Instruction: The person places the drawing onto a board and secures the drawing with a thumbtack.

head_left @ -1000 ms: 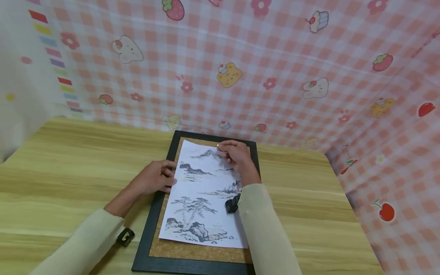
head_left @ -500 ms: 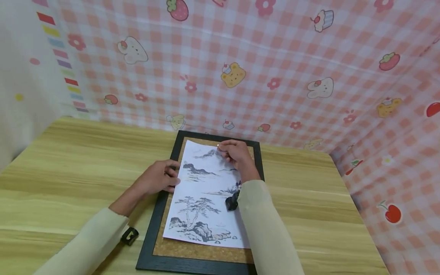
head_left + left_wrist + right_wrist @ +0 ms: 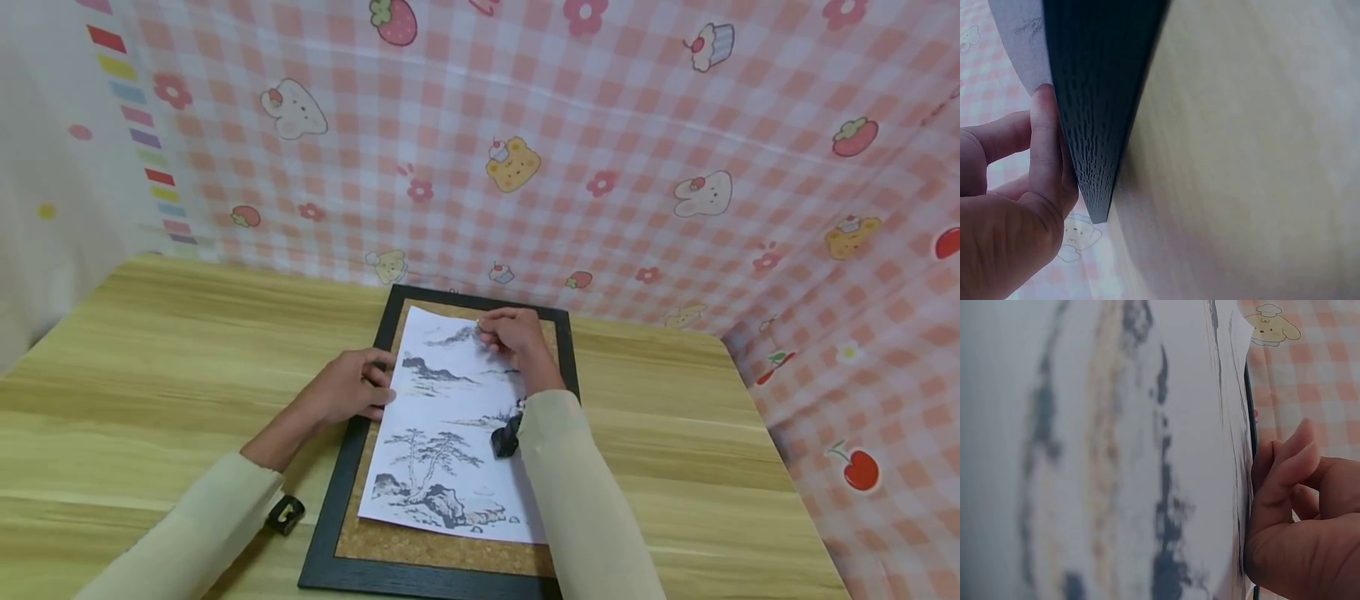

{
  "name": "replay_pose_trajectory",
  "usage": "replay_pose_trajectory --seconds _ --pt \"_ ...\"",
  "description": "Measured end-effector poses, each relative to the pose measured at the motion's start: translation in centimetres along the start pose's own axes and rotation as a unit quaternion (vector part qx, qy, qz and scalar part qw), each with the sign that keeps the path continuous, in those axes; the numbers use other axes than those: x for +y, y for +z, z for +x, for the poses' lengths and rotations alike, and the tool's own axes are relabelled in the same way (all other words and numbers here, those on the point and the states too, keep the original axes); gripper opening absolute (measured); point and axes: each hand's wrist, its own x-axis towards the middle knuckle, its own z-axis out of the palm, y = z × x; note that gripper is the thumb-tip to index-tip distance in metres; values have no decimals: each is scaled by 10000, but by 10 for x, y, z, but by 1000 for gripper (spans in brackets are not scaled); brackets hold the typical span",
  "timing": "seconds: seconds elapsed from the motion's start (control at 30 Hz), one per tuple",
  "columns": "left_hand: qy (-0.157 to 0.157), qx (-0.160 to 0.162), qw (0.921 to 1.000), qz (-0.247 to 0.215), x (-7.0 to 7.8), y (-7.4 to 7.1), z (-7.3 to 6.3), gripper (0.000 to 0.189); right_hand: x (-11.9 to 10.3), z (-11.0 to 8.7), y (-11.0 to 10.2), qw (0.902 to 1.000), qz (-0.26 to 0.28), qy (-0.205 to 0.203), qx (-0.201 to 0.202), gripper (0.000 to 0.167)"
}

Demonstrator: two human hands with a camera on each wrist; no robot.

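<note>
A sheet of white paper printed with an ink landscape of mountains and pines lies on a corkboard in a black frame. At its top edge, my right hand pinches a small bright pushpin, mostly hidden by the fingertips. My left hand rests on the left side of the frame, thumb and fingertips touching the paper's edge. In the left wrist view its fingers lie along the frame's inner side. The right wrist view shows the paper close up, with the right fingers curled beyond it.
The board lies on a wood-grain table, its far end near a pink checked cloth. A black wrist device sits by the left sleeve and another black device by the right. The paper's lower edge lifts slightly.
The whole scene has shifted slightly right as the head view turned. Both hands keep their places on the board. The bright spot at the right fingertips has become less visible.
</note>
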Motion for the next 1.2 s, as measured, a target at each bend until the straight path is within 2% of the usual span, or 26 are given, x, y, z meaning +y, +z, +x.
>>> replay_pose_trajectory --seconds 0.43,0.8,1.2 --pt "-61 -15 10000 -38 1 -1 -3 59 -4 5 4 9990 -418 143 56 13" --pt "-69 9 10000 -15 1 -1 -1 58 -6 5 6 9968 -777 90 146 8" --pt "-78 14 10000 -26 2 -1 0 58 -4 4 5 9970 -736 -52 224 8"
